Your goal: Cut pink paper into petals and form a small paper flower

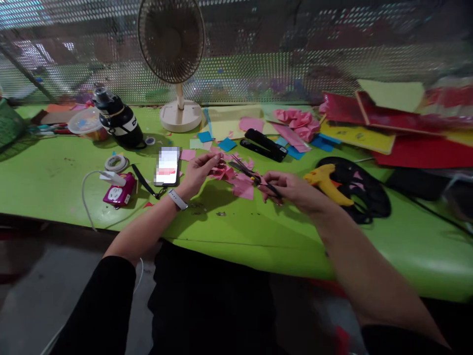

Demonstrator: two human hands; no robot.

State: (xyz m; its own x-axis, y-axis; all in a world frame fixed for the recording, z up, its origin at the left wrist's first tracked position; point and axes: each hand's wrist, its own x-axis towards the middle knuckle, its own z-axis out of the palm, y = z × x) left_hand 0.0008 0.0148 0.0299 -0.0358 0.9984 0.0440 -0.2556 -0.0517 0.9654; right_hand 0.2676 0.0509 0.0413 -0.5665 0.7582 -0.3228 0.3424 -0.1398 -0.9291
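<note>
My right hand (286,186) is closed around the handles of a pair of black scissors (244,169). The blades point left, above scraps of pink paper (243,186) on the green table. My left hand (201,170) is pinched on a crumpled piece of pink paper (220,172) just left of the blade tips; its fingertips are partly hidden. Behind the scissors lies a black stapler (264,144). Blue paper squares (227,144) rest beside it, with a bunch of folded pink paper (299,123) farther back.
A phone (167,166), a purple power adapter (120,191) and a tape roll (116,162) are left of my hands. A black bottle (118,118) and a fan (180,116) stand behind. At right lie a black-and-yellow cloth item (373,197) and red sheets (424,148).
</note>
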